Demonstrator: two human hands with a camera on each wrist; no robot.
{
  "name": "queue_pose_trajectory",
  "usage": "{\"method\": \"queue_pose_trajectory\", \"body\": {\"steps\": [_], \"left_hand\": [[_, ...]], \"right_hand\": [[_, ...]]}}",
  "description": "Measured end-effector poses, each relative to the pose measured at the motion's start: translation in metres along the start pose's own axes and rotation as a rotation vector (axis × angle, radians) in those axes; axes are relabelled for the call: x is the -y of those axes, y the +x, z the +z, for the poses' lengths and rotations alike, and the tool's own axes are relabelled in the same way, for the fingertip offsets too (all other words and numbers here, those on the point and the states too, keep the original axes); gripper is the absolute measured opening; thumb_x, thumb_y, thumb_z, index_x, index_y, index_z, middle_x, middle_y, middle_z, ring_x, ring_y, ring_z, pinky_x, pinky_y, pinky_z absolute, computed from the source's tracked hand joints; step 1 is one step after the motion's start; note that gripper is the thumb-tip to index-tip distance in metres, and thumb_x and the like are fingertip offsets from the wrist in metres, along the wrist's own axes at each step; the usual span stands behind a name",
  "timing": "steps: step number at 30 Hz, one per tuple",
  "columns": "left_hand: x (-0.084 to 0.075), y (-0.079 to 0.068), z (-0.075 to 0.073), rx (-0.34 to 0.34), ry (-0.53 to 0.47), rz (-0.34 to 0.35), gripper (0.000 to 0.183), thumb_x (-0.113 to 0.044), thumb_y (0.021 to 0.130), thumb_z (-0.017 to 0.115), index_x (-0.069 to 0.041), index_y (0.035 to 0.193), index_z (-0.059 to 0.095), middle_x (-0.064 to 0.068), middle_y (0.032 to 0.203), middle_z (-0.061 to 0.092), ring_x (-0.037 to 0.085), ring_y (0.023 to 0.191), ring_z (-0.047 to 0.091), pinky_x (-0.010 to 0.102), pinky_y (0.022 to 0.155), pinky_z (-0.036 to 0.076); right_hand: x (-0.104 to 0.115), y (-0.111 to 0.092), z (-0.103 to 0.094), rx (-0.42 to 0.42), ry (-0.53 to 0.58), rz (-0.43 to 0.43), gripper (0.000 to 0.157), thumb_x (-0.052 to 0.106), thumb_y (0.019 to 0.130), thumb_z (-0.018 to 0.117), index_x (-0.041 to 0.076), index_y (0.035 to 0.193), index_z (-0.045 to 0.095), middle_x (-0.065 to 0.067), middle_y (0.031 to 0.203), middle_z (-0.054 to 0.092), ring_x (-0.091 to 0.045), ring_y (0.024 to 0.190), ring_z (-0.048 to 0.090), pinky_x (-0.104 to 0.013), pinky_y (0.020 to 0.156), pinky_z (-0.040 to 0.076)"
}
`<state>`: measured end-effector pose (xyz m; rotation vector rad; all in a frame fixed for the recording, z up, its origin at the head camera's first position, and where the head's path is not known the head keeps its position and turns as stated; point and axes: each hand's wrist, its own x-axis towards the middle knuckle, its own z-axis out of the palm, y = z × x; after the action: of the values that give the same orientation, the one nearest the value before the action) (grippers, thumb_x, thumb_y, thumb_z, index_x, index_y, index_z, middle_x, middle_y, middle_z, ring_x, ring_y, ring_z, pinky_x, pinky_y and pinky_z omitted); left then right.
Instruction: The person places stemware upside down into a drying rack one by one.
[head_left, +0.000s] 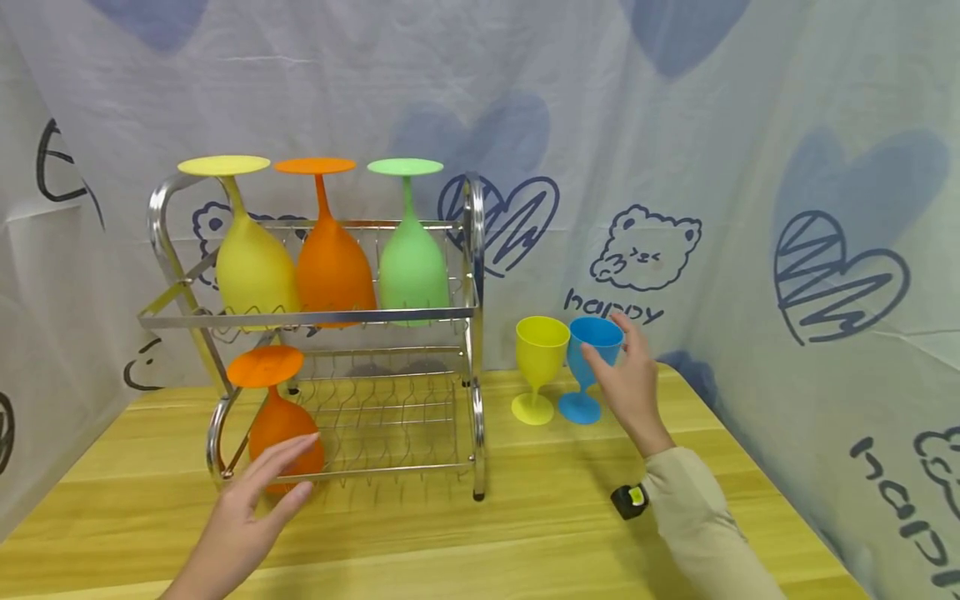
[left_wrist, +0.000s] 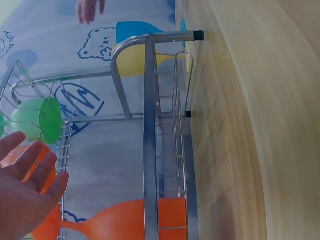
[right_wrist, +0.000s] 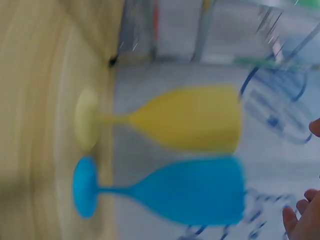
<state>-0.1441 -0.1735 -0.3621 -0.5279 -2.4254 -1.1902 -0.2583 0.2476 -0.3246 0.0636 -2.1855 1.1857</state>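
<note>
A blue goblet (head_left: pixel 579 408) stands upright on the table beside an upright yellow goblet (head_left: pixel 542 354). My right hand (head_left: pixel 632 387) is just at the blue goblet's rim, thumb and fingers apart; in the right wrist view that hand (right_wrist: pixel 306 220) shows at the edge, clear of the blue bowl (right_wrist: pixel 200 190). In front of the metal rack's lower tier, my left hand (head_left: pixel 243 517) has its fingers loosely extended. Behind those fingers an orange goblet (head_left: pixel 277 417) sits upside down in the rack. Whether they touch it is unclear from the head view.
On the two-tier metal rack (head_left: pixel 315 318), upside-down yellow (head_left: pixel 255 262), orange (head_left: pixel 333 267) and green goblets (head_left: pixel 412 267) fill the upper tier. A small black item with a yellow-green patch (head_left: pixel 628 501) lies by the right sleeve. A printed curtain (head_left: pixel 675 150) hangs behind the table.
</note>
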Motion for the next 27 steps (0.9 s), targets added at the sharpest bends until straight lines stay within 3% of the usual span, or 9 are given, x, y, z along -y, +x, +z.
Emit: {"method": "queue_pose_trajectory", "body": {"steps": [5,12,19,27], "left_hand": [[-0.004,-0.002,0.002,0.034,-0.012,0.004,0.048,-0.013,0.095,0.063,-0.025,0.14,0.052,-0.004,0.138,0.05,0.001,0.121,0.041,0.072,0.084,0.039],[-0.01,-0.004,0.004,0.04,-0.019,0.054,0.053,-0.012,0.091,0.066,-0.027,0.14,0.052,-0.007,0.139,0.05,0.0,0.121,0.042,0.074,0.083,0.039],[-0.013,-0.004,0.006,0.073,-0.054,0.11,0.057,-0.01,0.089,0.068,-0.026,0.141,0.05,-0.004,0.139,0.049,0.007,0.123,0.044,0.075,0.085,0.039],[-0.015,-0.003,0.01,0.113,-0.061,0.13,0.056,-0.013,0.09,0.069,-0.027,0.141,0.049,-0.005,0.14,0.049,0.014,0.124,0.047,0.065,0.087,0.045]], "right_hand": [[-0.034,0.016,0.0,0.058,-0.03,0.175,0.081,0.026,0.089,0.07,0.001,0.151,0.024,-0.02,0.155,0.024,-0.038,0.14,0.022,-0.054,0.114,0.021],[-0.059,0.032,0.005,0.158,0.043,0.389,0.102,0.031,0.087,0.072,0.006,0.155,0.001,-0.022,0.158,0.008,-0.039,0.143,0.014,-0.054,0.114,0.021],[-0.069,0.037,0.014,0.211,0.129,0.445,0.108,0.023,0.086,0.075,0.007,0.154,-0.007,-0.026,0.156,0.012,-0.04,0.142,0.018,-0.052,0.115,0.02],[-0.076,0.038,0.023,0.22,0.11,0.458,0.103,0.021,0.084,0.076,0.005,0.154,0.003,-0.026,0.154,0.019,-0.042,0.139,0.023,-0.056,0.113,0.022]]}}
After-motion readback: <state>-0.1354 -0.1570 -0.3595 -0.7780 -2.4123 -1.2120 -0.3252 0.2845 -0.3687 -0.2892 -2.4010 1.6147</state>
